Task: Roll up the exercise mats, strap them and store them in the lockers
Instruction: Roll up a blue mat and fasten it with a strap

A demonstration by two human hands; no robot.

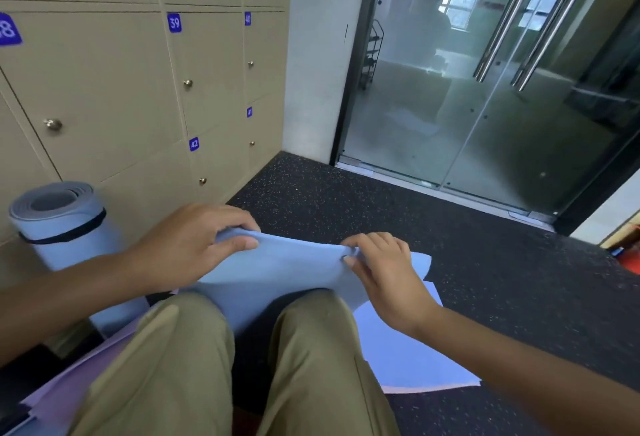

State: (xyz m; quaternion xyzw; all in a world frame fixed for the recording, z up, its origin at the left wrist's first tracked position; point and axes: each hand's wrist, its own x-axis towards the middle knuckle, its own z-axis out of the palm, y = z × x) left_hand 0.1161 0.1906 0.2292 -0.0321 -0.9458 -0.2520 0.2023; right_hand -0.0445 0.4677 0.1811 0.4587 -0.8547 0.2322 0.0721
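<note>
A light blue exercise mat (pixel 277 273) lies over the floor in front of my knees, its far edge lifted and curled. My left hand (pixel 194 238) grips that edge on the left, fingers wrapped over it. My right hand (pixel 381 262) pinches the same edge on the right. A rolled blue mat (pixel 65 224) with a black strap (pixel 69 233) around it stands upright against the lockers (pixel 104 89) at the left. A lilac mat (pixel 69 383) lies flat under my left leg.
Beige locker doors with blue number tags and small metal knobs fill the left wall, all closed. Glass doors (pixel 485 89) with steel handles stand ahead on the right. The floor (pixel 485 280) is dark speckled rubber. A red object (pixel 630 259) sits at the far right edge.
</note>
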